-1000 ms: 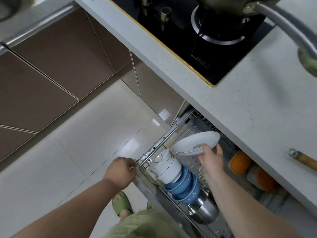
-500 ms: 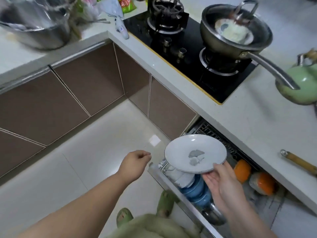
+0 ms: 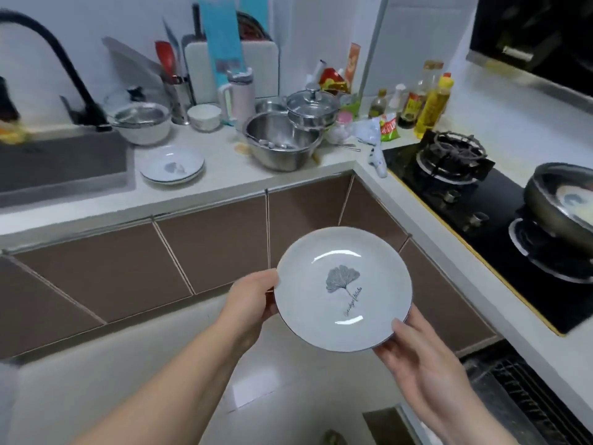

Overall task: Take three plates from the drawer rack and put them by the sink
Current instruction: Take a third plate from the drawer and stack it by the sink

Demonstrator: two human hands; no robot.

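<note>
I hold a white plate (image 3: 343, 289) with a grey leaf print in mid-air, face up, in front of the brown cabinet doors. My right hand (image 3: 420, 358) grips its lower right rim, thumb on top. My left hand (image 3: 253, 300) touches its left rim. On the counter to the right of the grey sink (image 3: 61, 165) lies a stack of matching plates (image 3: 171, 163). The open drawer rack (image 3: 526, 396) shows only as a dark wire edge at the bottom right.
A black faucet (image 3: 64, 65) arches over the sink. Steel bowls (image 3: 282, 139), a lidded pot (image 3: 313, 109), a white bowl (image 3: 205, 115), bottles (image 3: 430, 101) and utensils crowd the back of the counter. On the right, a black gas hob (image 3: 475, 200) carries a pan (image 3: 564, 200).
The view swung up from the drawer to the counter and sink. The plate rose out of the rack in my right hand, and my left hand left the drawer front and came to the plate's rim.
</note>
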